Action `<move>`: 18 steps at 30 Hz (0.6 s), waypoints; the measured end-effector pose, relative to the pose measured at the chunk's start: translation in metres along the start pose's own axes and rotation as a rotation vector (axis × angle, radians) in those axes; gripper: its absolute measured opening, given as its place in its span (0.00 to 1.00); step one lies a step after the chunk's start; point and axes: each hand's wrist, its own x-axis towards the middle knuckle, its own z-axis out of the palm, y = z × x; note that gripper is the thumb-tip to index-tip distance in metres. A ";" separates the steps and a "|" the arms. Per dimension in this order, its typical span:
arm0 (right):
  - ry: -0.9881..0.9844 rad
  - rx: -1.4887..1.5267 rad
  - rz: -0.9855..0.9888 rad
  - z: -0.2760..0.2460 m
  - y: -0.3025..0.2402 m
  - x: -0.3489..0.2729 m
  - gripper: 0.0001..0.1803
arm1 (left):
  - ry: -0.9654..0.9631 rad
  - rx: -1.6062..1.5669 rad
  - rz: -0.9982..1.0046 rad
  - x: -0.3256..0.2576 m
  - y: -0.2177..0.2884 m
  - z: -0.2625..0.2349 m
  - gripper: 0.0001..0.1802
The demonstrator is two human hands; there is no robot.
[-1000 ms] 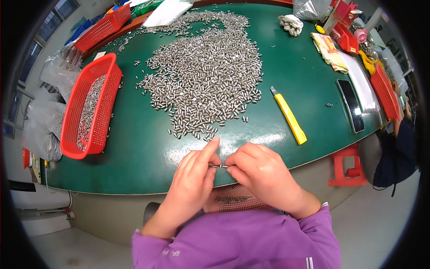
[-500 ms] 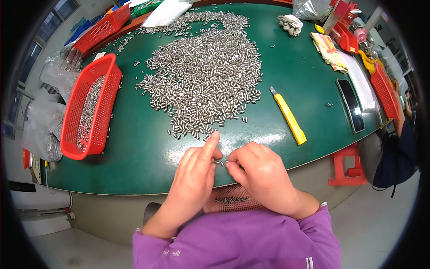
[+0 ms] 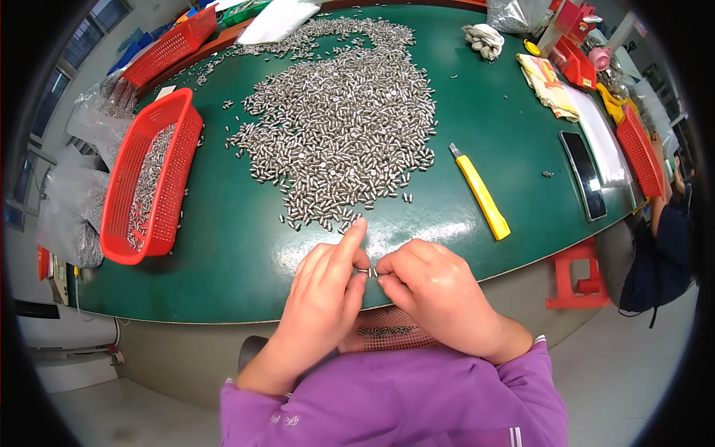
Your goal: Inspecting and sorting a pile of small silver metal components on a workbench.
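Near the front edge of the green table my two hands almost meet at the fingertips. My left hand [image 3: 316, 287] is closed in a pinch with its index finger stretched forward; a small silver metal piece shows at its thumb tip. A second small metal pin [image 3: 375, 273] is between the thumb and finger of my right hand [image 3: 439, 290]. Just beyond my hands spreads a big heap of small bullet-shaped metal pins [image 3: 342, 127]. Below the table edge, by my lap, a reddish mesh basket [image 3: 402, 343] with metal pieces in it is partly hidden by my arms.
At the left stands a red plastic basket [image 3: 112, 201] partly filled with pins. A yellow utility knife [image 3: 482, 197] lies right of the heap, its blade end pointing away. Farther right are a phone [image 3: 583, 176], a folded cloth [image 3: 547, 86] and white gloves [image 3: 483, 42]. A person sits at the right edge.
My right fingertips have shifted slightly, and the metal piece in them now stands more upright beside the left one. My left hand has barely moved.
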 end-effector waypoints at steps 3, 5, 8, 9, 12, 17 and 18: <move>0.017 -0.050 -0.025 -0.001 -0.001 0.001 0.08 | 0.001 0.002 -0.003 0.000 0.000 0.001 0.42; 0.033 -0.036 0.029 -0.001 0.001 -0.001 0.09 | -0.004 -0.010 -0.010 0.000 0.001 0.000 0.42; 0.066 -0.006 0.053 -0.001 0.000 0.002 0.09 | -0.017 -0.041 -0.019 0.000 0.001 0.000 0.42; 0.066 -0.006 0.053 -0.001 0.000 0.002 0.09 | -0.025 -0.062 -0.021 0.000 0.002 0.000 0.42; 0.058 0.003 0.048 -0.001 0.001 0.003 0.11 | -0.029 -0.079 -0.038 -0.001 0.002 0.000 0.42; 0.040 0.040 0.065 -0.003 0.004 0.002 0.11 | -0.039 -0.144 -0.105 0.000 0.006 -0.003 0.42; 0.040 0.042 0.065 -0.002 0.005 0.002 0.11 | -0.043 -0.154 -0.113 -0.001 0.006 -0.004 0.42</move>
